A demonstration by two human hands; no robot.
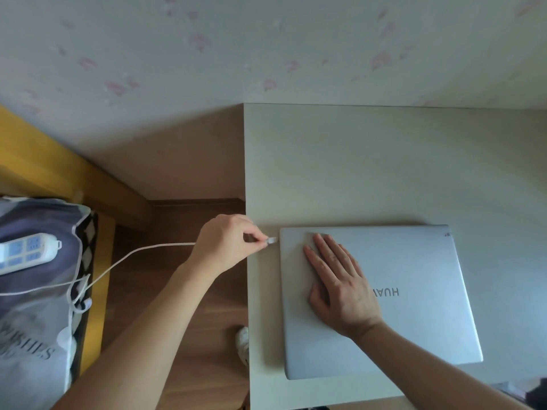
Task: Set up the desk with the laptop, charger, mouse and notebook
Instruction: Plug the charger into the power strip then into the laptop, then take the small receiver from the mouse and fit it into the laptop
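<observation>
A closed silver laptop [420, 309] lies flat on the pale desk [370, 167], near its left front corner. My right hand [340, 282] rests palm down on the lid, fingers spread. My left hand [228, 247] pinches the plug of the white charger cable [148, 250] at the desk's left edge, its tip a little short of the laptop's left side near the far corner. The cable trails left and down to the bed. No mouse or notebook is in view.
A white power strip [26, 253] lies on grey patterned bedding [35, 291] at the left, beside a yellow bed frame [44, 164]. Wooden floor fills the gap between bed and desk. A white shoe [243, 344] shows by the desk edge. A flowered wall stands behind.
</observation>
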